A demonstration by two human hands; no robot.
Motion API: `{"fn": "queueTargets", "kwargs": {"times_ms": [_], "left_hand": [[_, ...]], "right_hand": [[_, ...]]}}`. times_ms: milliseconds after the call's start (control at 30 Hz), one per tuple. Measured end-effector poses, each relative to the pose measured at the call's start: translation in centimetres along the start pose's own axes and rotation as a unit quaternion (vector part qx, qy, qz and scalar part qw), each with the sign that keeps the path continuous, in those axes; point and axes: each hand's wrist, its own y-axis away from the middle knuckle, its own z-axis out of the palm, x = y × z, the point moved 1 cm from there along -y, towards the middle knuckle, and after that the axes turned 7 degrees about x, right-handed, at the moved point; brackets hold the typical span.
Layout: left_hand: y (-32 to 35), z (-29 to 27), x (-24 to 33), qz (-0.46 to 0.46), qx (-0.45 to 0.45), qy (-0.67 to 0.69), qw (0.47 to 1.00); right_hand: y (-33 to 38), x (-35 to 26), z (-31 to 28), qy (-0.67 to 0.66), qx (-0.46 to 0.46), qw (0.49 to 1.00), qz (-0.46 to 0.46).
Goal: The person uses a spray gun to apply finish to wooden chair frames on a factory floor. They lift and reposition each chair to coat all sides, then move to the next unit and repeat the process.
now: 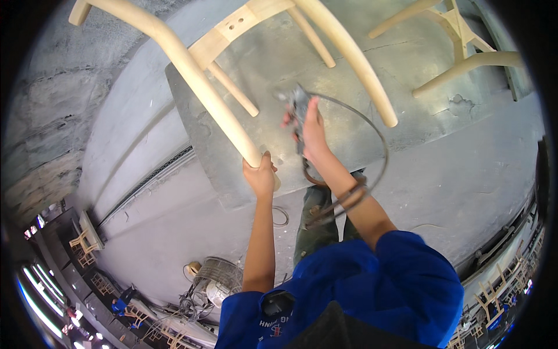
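Observation:
My left hand (259, 174) is closed round the near end of a long leg of a pale wooden chair frame (215, 107). The frame tilts above a grey, worn tabletop (349, 99), and a crosspiece with two holes joins its parts. In my right hand (313, 131) is a grey spray gun (300, 100), its front blurred by motion. It is held between the frame's two long pieces, apart from the wood. A thin dark hose (383, 142) loops from the gun past my right forearm.
Another pale wooden frame (459, 52) stands at the far right of the tabletop. At lower left, a round wire cage (220, 276) stands beside a white container and tangled cords. A thin cord loop (281, 216) lies on the floor. More chairs and a person in blue (120, 305) are farther off.

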Motion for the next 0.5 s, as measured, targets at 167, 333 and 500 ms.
{"fn": "queueTargets", "kwargs": {"times_ms": [167, 333, 500], "left_hand": [[-2.5, -0.4, 2.4, -0.029, -0.007, -0.004, 1.0], [-4.2, -0.4, 3.7, -0.033, -0.014, -0.002, 0.999], [-5.3, -0.6, 4.4, -0.033, -0.026, 0.008, 0.999]], "right_hand": [[-5.7, 1.7, 8.2, -0.11, 0.04, 0.992, 0.042], [-6.4, 8.3, 5.2, -0.066, 0.147, 0.977, 0.138], [-2.7, 12.0, -0.5, 0.001, 0.225, 0.963, 0.148]]}}
